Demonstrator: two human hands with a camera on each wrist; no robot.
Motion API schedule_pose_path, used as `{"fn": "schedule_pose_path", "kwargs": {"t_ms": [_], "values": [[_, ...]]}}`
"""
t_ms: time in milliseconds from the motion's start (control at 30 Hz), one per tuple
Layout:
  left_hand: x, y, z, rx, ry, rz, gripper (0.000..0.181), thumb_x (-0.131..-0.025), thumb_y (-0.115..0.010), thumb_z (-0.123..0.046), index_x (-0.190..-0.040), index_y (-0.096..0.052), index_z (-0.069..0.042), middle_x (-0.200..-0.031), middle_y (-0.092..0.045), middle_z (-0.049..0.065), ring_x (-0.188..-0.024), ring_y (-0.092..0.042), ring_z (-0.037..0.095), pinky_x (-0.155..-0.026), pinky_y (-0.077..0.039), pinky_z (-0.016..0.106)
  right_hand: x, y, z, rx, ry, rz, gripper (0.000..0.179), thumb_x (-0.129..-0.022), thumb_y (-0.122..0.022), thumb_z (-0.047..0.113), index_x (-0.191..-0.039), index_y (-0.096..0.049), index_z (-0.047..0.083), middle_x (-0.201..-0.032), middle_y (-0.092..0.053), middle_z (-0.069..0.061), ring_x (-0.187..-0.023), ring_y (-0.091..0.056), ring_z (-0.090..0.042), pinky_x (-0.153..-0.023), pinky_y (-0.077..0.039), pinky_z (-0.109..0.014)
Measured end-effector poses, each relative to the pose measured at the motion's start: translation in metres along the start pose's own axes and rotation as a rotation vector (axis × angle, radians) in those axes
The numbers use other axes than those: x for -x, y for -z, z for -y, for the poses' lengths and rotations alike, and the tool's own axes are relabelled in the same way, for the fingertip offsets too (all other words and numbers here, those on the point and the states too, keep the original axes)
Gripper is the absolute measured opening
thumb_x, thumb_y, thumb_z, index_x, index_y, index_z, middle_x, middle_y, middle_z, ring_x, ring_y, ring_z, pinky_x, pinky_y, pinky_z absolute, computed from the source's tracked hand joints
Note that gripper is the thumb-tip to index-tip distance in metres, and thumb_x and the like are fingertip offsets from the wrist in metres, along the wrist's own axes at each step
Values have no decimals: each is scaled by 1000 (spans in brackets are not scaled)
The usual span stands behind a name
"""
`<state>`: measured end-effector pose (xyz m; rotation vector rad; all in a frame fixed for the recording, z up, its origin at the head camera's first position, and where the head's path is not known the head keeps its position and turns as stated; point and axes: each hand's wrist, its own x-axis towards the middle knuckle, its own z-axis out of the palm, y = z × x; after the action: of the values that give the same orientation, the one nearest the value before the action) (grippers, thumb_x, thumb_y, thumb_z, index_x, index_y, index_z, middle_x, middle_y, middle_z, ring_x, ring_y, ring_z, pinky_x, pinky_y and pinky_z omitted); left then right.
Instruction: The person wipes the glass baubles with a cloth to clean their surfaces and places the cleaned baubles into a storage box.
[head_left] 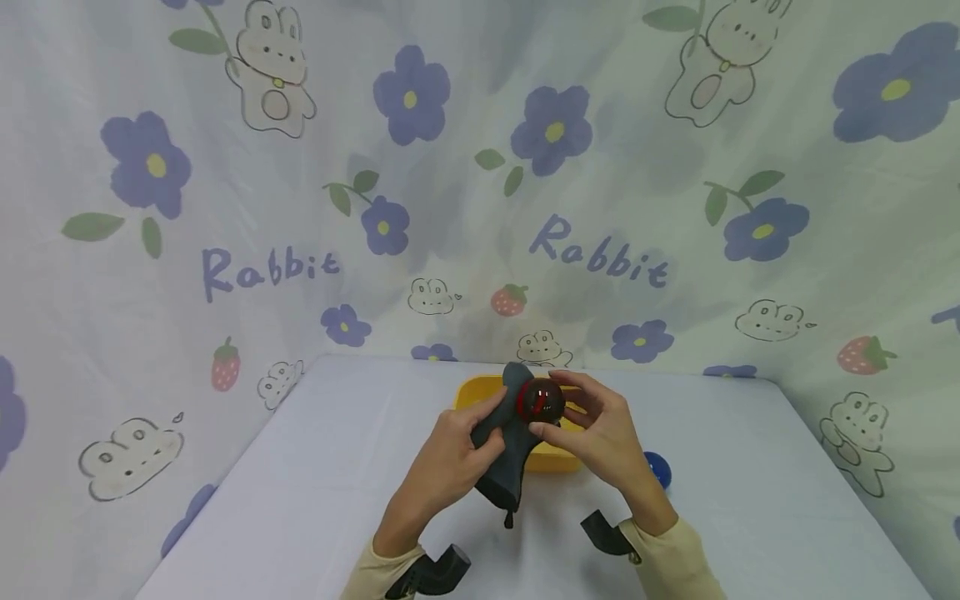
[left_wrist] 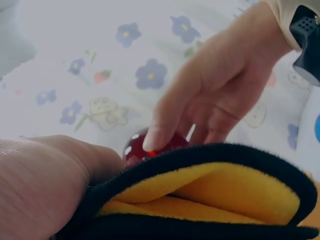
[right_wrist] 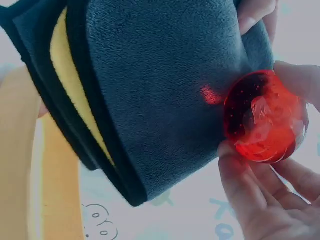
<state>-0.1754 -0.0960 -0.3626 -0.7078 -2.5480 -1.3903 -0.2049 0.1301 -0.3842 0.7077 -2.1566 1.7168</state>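
Observation:
My left hand (head_left: 450, 454) grips a folded dark grey cloth (head_left: 504, 467), thumb on the near face. The cloth has black edging and a yellow inner side (left_wrist: 240, 187), seen between its folds in the left wrist view. With thumb and fingertips, my right hand (head_left: 611, 437) holds a clear red ball (right_wrist: 265, 117) against the grey side of the cloth. Both hands are raised over the table, close together. In the left wrist view the cloth's edge hides the lower part of the ball.
Behind the hands and cloth stands a yellow container (head_left: 553, 461), partly covered by them. A blue ball (head_left: 658, 469) lies on the white table (head_left: 300, 483) beside my right wrist. A curtain (head_left: 465, 192) printed with rabbits and flowers rises along the back and sides.

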Motion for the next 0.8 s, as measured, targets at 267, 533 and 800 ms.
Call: {"fn": "schedule_pose_path", "kwargs": {"t_ms": [267, 533, 800], "values": [[2, -3, -4, -19, -43, -46, 55, -93, -60, 0, -148, -56, -5, -106, -76, 15, -59, -60, 4, -51, -50, 17, -2, 4, -4, 116, 12, 22, 54, -78, -89, 14, -129, -71, 16, -122, -73, -5, -105, -71, -21, -95, -58, -32], [3, -5, -9, 0, -71, -71, 54, -93, -60, 2, -145, -60, -8, -122, -74, 17, -72, -67, 12, -62, -56, 17, -2, 7, -4, 121, -97, 114, 58, -76, -90, 16, -130, -69, 14, -124, -71, -8, -97, -70, -20, -94, -57, -28], [3, -6, -8, -64, -167, -102, 53, -92, -62, 3, -144, -62, -8, -111, -75, 14, -69, -59, 9, -62, -53, 19, -1, 3, -4, 109, -99, 204, 63, -75, -90, 15, -133, -66, 13, -125, -71, -7, -95, -70, -18, -100, -58, -42]]}}
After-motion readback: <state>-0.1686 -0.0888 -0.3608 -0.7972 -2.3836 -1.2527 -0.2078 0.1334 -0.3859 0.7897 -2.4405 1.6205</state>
